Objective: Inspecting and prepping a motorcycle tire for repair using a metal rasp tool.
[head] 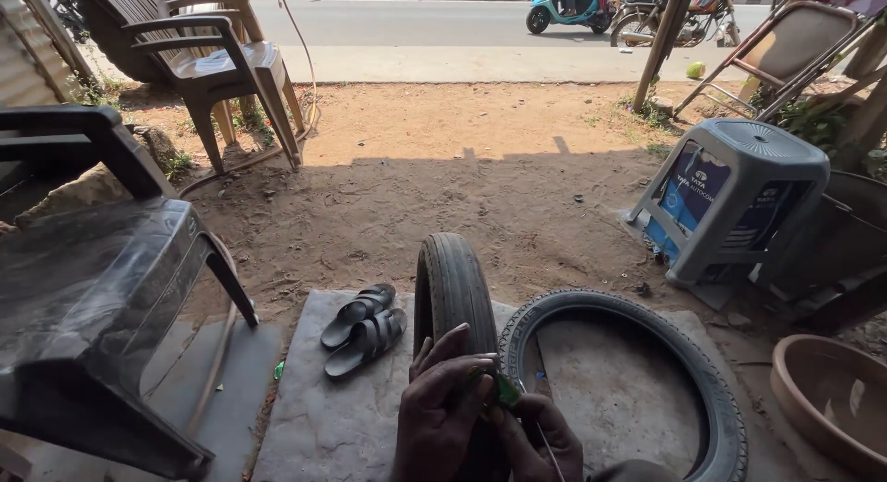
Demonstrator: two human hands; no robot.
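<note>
L hand (442, 410) and R hand (539, 442) meet at the near edge of the grey floor slab (323, 417), fingers pinched together round a small green piece (504, 390); both closed narrow on it. A thin wire or stick (552, 454) runs down from under the R hand. L hand's fingers also rest against an upright tyre (450, 283), which stands on its tread mid-slab, just behind the hands.

Just R of it a 2nd tyre (637, 306) lies flat on the slab, touching or nearly touching the upright one. L of the upright tyre, a pair of dark sandals (365, 328) side by side on the slab. Tiny green scrap (279, 369) at slab's L edge.

L side: black plastic chair (92, 297). Far R edge: brown bowl (832, 399), partly cut off. Further back R, grey plastic stool (739, 195) tipped on the dirt. Far L, brown plastic chair (217, 61) in sun. Beyond, road w/ a teal scooter (565, 6) and a motorbike (674, 15).
</note>
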